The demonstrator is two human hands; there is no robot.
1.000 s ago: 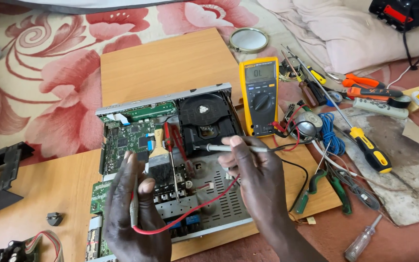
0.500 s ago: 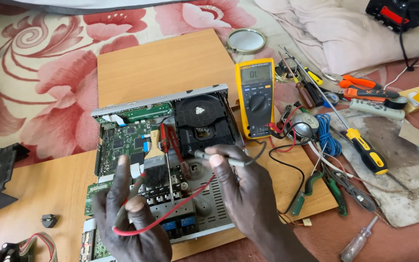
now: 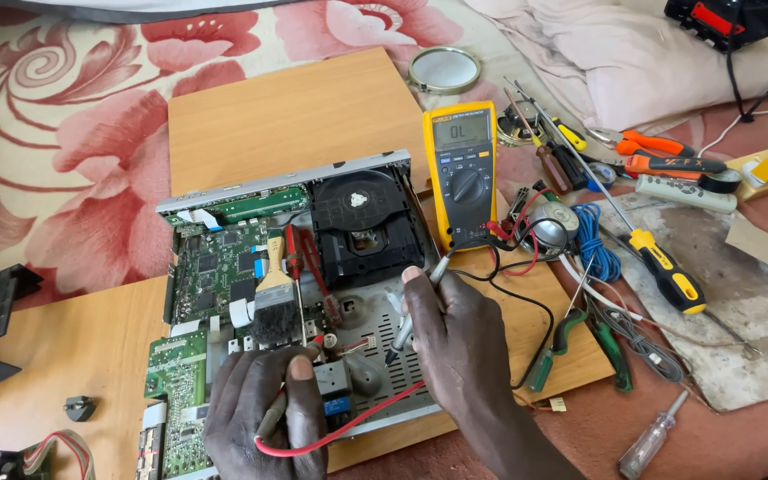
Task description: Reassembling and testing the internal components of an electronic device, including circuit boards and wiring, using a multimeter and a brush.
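Down at the near edge, the left hand [image 3: 264, 413] curls round a red-leaded probe [image 3: 288, 391], whose long axis runs nearly upright in the frame with its tip aimed away from the person into the opened disc player [image 3: 295, 293]. Just beside it, the right hand [image 3: 455, 342] pinches a grey probe [image 3: 415, 311] between thumb and fingers; this one slants, tip down-left onto the player's metal base, tail toward the yellow multimeter [image 3: 462, 169] standing on the wooden board [image 3: 295, 116].

The opened player [image 3: 313, 293] lay on the board [image 3: 295, 116] before me. The meter [image 3: 461, 169] stood just right of its disc drive [image 3: 366, 227]. Screwdrivers [image 3: 660, 267] and pliers [image 3: 668, 151] lay farther right. My left hand [image 3: 264, 413] and right hand [image 3: 460, 342] rested over the player's near edge.
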